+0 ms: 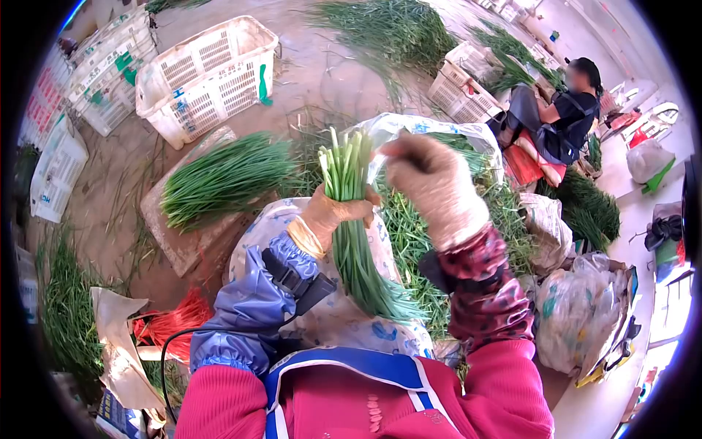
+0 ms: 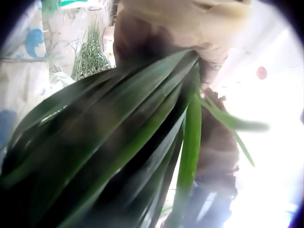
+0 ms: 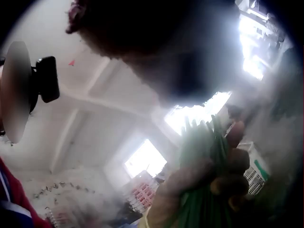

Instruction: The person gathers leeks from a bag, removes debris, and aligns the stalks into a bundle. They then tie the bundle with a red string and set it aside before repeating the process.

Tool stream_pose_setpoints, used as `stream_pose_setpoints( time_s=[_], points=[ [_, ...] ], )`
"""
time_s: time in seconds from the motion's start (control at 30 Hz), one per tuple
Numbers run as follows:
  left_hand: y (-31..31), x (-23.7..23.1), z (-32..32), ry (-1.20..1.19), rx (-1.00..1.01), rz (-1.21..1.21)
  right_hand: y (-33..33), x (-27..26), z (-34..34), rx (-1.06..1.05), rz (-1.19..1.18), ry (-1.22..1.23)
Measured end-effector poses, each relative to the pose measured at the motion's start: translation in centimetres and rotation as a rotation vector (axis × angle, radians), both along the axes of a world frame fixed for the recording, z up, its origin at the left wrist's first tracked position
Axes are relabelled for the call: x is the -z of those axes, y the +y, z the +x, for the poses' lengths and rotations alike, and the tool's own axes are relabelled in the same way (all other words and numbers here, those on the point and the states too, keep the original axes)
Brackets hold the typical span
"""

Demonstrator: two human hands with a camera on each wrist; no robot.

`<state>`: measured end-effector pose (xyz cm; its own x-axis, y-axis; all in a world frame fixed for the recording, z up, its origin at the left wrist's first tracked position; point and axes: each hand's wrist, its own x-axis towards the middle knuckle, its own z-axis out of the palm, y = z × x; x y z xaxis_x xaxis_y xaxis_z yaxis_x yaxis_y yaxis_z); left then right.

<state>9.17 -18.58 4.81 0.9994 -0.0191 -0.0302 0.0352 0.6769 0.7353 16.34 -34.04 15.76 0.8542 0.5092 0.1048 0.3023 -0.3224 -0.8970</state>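
Note:
In the head view my gloved left hand [image 1: 330,214] grips a bunch of green chives [image 1: 367,267] around its stems. The pale cut ends point up and away, and the long leaves hang down over my lap. My right hand [image 1: 431,179], in a light work glove, is raised just right of the pale ends, its fingers bent and blurred by motion; I cannot tell whether they pinch anything. Leaves of the bunch [image 2: 118,137] fill the left wrist view below the glove. Fingers around the stems [image 3: 204,147] show in the right wrist view.
A pile of chives [image 1: 227,175] lies on a board to the left. Loose greens [image 1: 417,241] spread beside my lap on the right. Red ties [image 1: 173,322] lie at lower left. A white crate [image 1: 208,91] stands ahead; another person [image 1: 574,110] sits at far right.

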Motion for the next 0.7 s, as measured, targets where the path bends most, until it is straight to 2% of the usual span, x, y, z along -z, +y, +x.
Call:
stream_pose_setpoints(
  time_s=[0.03, 0.1, 0.23, 0.27, 0.37, 0.4, 0.5, 0.6, 0.63, 0.7],
  points=[
    [-0.1, -0.2, 0.1, 0.001, 0.021, 0.006, 0.3, 0.4, -0.6, -0.051, -0.048, 0.012],
    [-0.4, -0.3, 0.2, -0.021, 0.049, 0.036, 1.3, -1.1, -2.2, -0.019, -0.233, -0.051],
    [-0.1, -0.5, -0.4, -0.055, 0.079, 0.099, 0.9, 1.4, -0.3, -0.177, -0.059, 0.175],
    [0.0, -0.4, -0.4, -0.054, 0.094, 0.093, 0.9, 1.9, 0.0, -0.212, -0.032, 0.101],
    [0.0, 0.7, 0.2, -0.102, 0.122, 0.139, 1.6, -0.8, -1.6, -0.108, -0.292, -0.115],
    [0.0, 1.3, 0.6, -0.124, 0.129, 0.166, 1.8, -0.9, -2.1, -0.051, -0.416, -0.292],
    [-0.3, 2.3, 1.3, -0.117, 0.068, 0.183, 2.2, -0.1, -2.7, 0.059, -0.419, -0.402],
    [-1.1, 2.3, 1.1, -0.066, 0.011, 0.255, 2.3, -0.1, -2.6, 0.078, -0.580, -0.432],
    [-1.1, 1.7, 0.8, -0.037, 0.008, 0.263, 2.4, -0.1, -2.5, 0.077, -0.636, -0.438],
    [-0.6, 0.7, 0.4, -0.056, 0.100, 0.256, 2.1, -0.7, -2.5, 0.093, -0.579, -0.421]
  ],
)
